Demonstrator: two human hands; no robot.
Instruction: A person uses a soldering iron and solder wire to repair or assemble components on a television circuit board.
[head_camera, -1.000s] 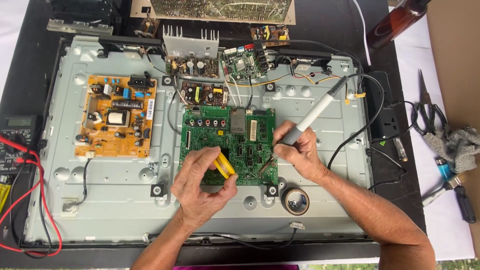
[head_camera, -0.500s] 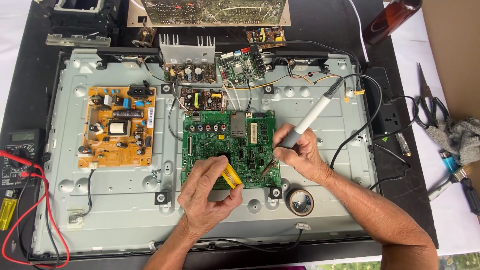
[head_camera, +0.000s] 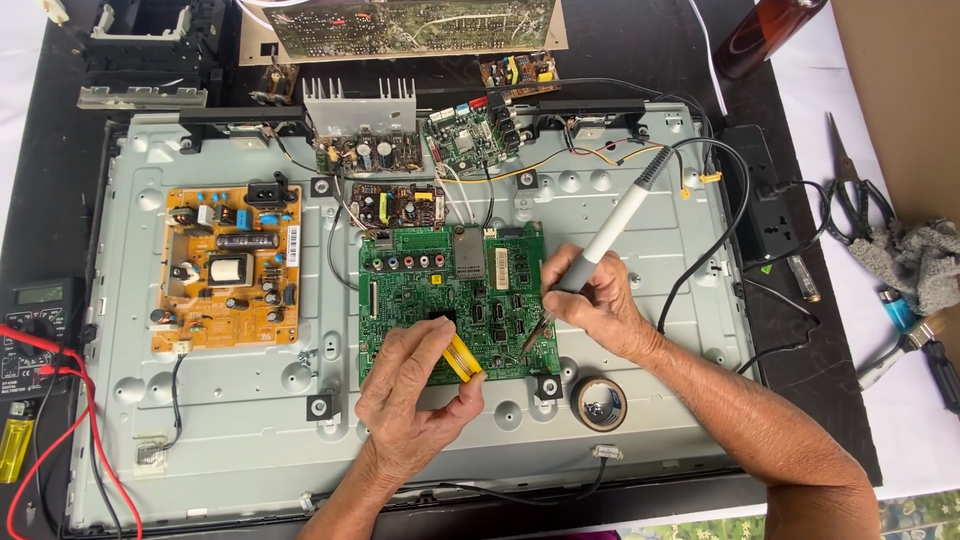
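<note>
Item: green main board (head_camera: 450, 300), screwed to the middle of the grey metal back chassis (head_camera: 620, 400) of an opened flat-panel set, lying flat on a dark table

Right hand (head_camera: 600, 310): closed in a pen grip on the grey soldering iron (head_camera: 600, 245); tip angled down to the board's near right corner, touching or just above it, contact too small to tell; black cord loops off the far end toward the right

Left hand (head_camera: 415, 400): closed around a small yellow reel (head_camera: 462, 357), apparently solder wire, pinched between thumb and fingers at the board's near edge

Change: across the last second the left hand shifts right along the near edge and the reel comes closer to the iron tip; the right hand and iron hold nearly the same spot. Judged: solder and tip are being brought together at one joint, so the work sits at the point of feeding, not yet clearly fed

Surroundings: orange power board (head_camera: 225, 265) left on the chassis; roll of dark tape (head_camera: 600, 403) just near-right of the green board; multimeter (head_camera: 35, 320) with red leads at far left edge; scissors (head_camera: 845, 190) and grey rag (head_camera: 920, 255) well apart on the right
</note>
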